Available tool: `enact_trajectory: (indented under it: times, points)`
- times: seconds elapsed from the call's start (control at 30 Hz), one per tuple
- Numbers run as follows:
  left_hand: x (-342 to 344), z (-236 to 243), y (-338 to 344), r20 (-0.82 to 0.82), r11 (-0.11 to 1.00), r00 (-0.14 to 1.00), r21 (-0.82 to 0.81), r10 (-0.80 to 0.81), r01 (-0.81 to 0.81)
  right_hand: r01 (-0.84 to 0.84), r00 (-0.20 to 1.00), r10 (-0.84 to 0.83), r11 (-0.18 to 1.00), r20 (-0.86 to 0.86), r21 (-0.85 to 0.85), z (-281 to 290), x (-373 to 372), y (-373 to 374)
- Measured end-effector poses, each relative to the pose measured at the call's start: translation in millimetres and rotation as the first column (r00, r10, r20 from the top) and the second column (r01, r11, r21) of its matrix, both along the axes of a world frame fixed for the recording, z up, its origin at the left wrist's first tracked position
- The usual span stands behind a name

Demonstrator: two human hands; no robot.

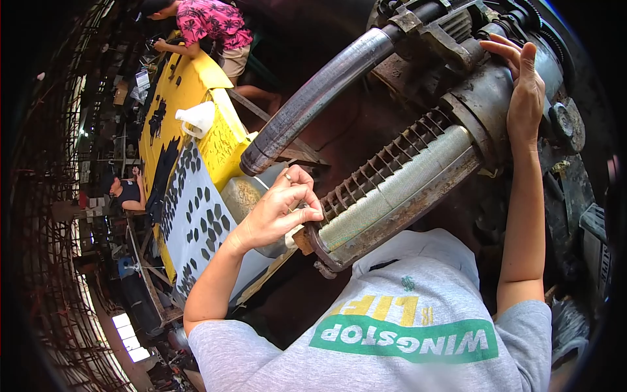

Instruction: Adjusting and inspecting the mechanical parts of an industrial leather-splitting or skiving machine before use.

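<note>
Head view | left hand (277, 208) pinched closed, contents unclear | right hand (526, 91) spread | we're likely tending the mesh roll (395, 187) | next calls for gentle control

The top edge cuts off the machine (482, 91) and a pink shirt (212, 27).

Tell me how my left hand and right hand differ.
Your left hand is curled into a pinch; your right hand is open. The left wears a ring; none shows on the right. The left is at the rusty coil's lower end, the right beside the grey housing. Both are ungloved.
</note>
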State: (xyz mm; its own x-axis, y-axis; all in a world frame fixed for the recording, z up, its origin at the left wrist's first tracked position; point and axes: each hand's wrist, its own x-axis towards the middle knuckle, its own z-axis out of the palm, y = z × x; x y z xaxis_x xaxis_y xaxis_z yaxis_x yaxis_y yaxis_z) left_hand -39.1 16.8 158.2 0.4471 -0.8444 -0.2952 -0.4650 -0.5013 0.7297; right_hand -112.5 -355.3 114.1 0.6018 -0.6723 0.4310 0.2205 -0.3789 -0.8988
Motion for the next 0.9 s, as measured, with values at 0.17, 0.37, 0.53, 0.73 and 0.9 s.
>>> enact_trajectory:
  times: [0.17, 0.37, 0.53, 0.73, 0.9]
  points:
    - [-1, 0, -1, -0.011, 0.999, 0.999, -0.005, 0.034, -0.034, -0.011, 1.0, 0.011, 1.0, -0.005, 0.016, 0, 0, -1]
    - [4, -2, -7, 0.202, 0.999, 0.979, -0.041, 0.035, -0.027, 0.034, 0.999, -0.034, 0.999, -0.002, -0.013, 1, -1, 2]
    - [12, -25, 10, 0.096, 0.975, 0.972, -0.073, 0.216, -0.21, 0.018, 0.999, -0.019, 1.0, 0.033, 0.014, 2, -1, 3]
    - [28, -29, 21, -0.13, 0.971, 0.963, 0.002, 0.238, -0.24, -0.001, 0.999, 0.0, 1.0, 0.045, 0.027, 0, 0, -1]
    - [15, -23, 16, -0.323, 0.866, 0.833, -0.071, 0.449, -0.494, 0.013, 1.0, -0.014, 1.0, 0.019, 0.016, 3, -1, 2]
